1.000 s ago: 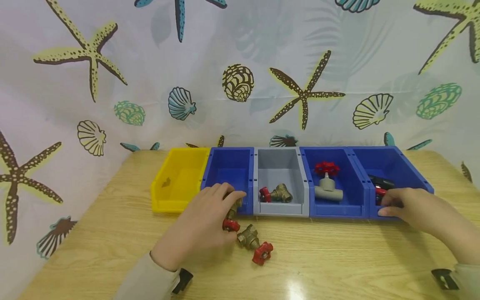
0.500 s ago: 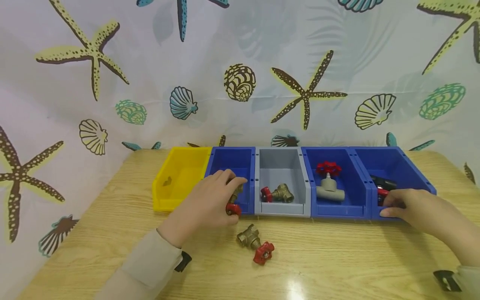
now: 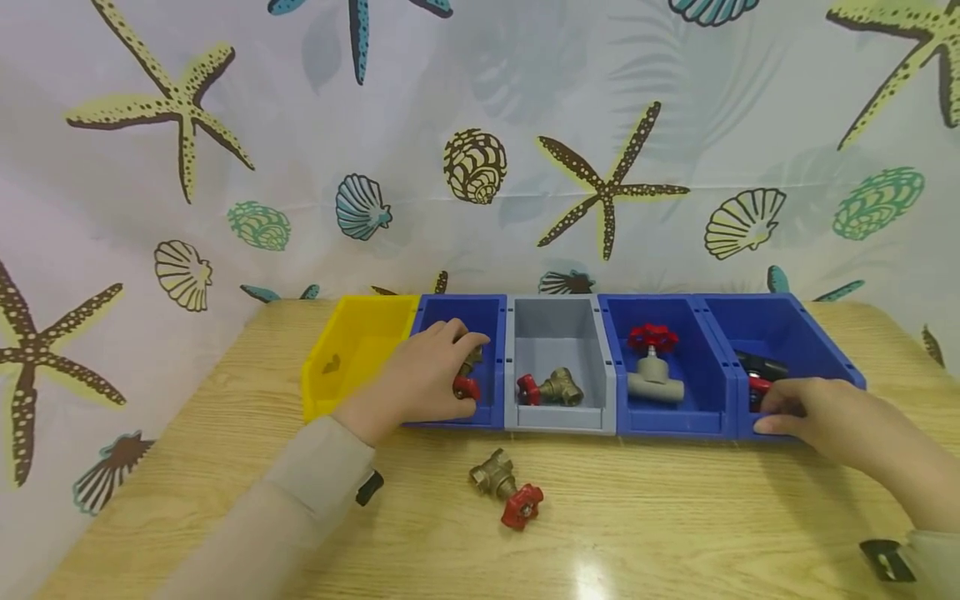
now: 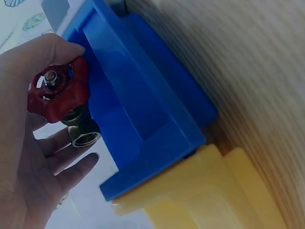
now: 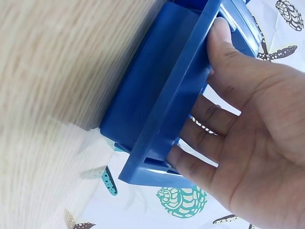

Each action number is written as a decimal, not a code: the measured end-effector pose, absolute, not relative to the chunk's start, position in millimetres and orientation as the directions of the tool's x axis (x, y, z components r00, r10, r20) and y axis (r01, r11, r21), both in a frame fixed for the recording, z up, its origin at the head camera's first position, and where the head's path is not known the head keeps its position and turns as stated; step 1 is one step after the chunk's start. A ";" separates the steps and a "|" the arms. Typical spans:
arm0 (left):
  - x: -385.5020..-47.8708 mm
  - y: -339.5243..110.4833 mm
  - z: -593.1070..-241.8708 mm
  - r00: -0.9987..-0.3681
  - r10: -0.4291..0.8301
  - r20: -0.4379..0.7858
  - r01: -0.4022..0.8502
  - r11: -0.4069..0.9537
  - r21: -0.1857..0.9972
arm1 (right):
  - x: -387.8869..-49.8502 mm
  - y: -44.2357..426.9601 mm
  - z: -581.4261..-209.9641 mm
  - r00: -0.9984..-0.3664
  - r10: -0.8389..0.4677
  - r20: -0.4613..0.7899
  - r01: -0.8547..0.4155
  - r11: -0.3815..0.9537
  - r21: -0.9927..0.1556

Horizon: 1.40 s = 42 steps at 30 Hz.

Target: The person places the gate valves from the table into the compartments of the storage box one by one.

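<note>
A brass valve with a red handwheel (image 4: 71,98) is pinched in my left hand (image 3: 420,375). That hand is over the blue bin (image 3: 462,415) second from the left, with the valve inside its opening. In the left wrist view the thumb lies by the handwheel, and the valve's threaded end shows below. My right hand (image 3: 832,417) grips the front lip of the rightmost blue bin (image 5: 164,105), thumb outside and fingers reaching inside. Just beyond those fingers lies a red and black item (image 3: 761,379), partly hidden. Another brass valve (image 3: 504,487) with a red handwheel lies on the table.
A yellow bin (image 3: 363,350) stands at the row's left end. The grey bin (image 3: 561,421) holds a brass valve (image 3: 558,387) with a small red handle. The blue bin (image 3: 675,423) beside it contains a grey plastic valve (image 3: 655,379). Patterned cloth (image 3: 420,150) hangs behind.
My left hand has carried the brass valve forward from the front of the blue bin to inside its opening. My right hand stays at the rightmost bin.
</note>
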<state>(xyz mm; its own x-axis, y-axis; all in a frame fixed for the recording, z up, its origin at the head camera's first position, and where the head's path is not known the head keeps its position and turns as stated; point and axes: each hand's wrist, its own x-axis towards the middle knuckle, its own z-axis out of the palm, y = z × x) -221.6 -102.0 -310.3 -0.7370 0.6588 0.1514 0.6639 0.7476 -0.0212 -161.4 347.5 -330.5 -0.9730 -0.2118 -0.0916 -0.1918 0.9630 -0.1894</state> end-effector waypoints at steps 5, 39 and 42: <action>-235.5 -101.2 -309.0 -0.778 0.624 0.072 0.626 0.779 0.013 | -160.9 346.9 -330.8 -0.975 -0.208 -0.082 -0.190 0.964 -0.188; -272.0 -80.1 -329.0 -0.829 0.506 -0.240 0.527 0.849 -0.028 | -162.0 346.4 -331.7 -0.975 -0.198 -0.102 -0.176 0.965 -0.196; -271.4 -80.0 -327.7 -0.828 0.500 -0.255 0.520 0.854 -0.016 | -162.2 346.7 -331.2 -0.975 -0.200 -0.097 -0.179 0.965 -0.192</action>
